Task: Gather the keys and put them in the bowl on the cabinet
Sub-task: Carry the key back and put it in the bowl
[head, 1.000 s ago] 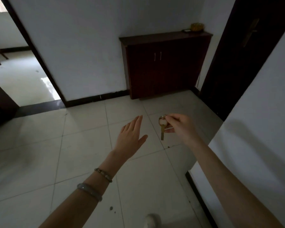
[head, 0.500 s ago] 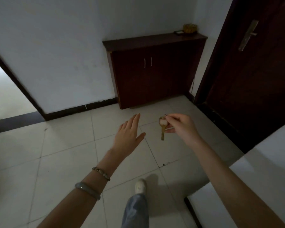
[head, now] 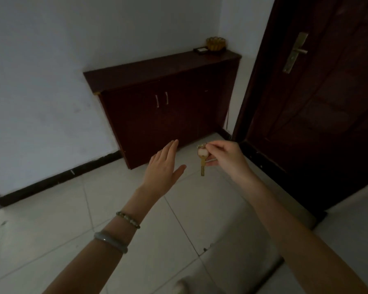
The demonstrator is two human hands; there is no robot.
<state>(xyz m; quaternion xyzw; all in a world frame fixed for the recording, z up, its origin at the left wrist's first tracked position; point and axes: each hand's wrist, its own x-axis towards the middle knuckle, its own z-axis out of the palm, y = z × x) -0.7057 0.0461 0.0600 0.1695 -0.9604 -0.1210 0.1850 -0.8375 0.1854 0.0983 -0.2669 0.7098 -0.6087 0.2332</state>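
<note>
My right hand (head: 226, 159) pinches a bunch of keys (head: 202, 161) by its ring; a brass key and a pale round fob hang below the fingers. My left hand (head: 164, 169) is held out flat beside it, fingers apart, holding nothing. Ahead stands a dark red cabinet (head: 168, 102) against the white wall. On its top at the far right end sits an amber bowl (head: 216, 43). Both hands are well short of the cabinet, over the tiled floor.
A small dark flat object (head: 201, 50) lies on the cabinet top left of the bowl. A dark wooden door (head: 319, 98) with a metal lever handle (head: 295, 52) stands to the right. A white wall corner (head: 348, 240) juts in at lower right.
The view has moved closer to the cabinet and the door, and the doorway on the left has gone out of sight. Both hands keep the same pose, keys still hanging from my right hand.
</note>
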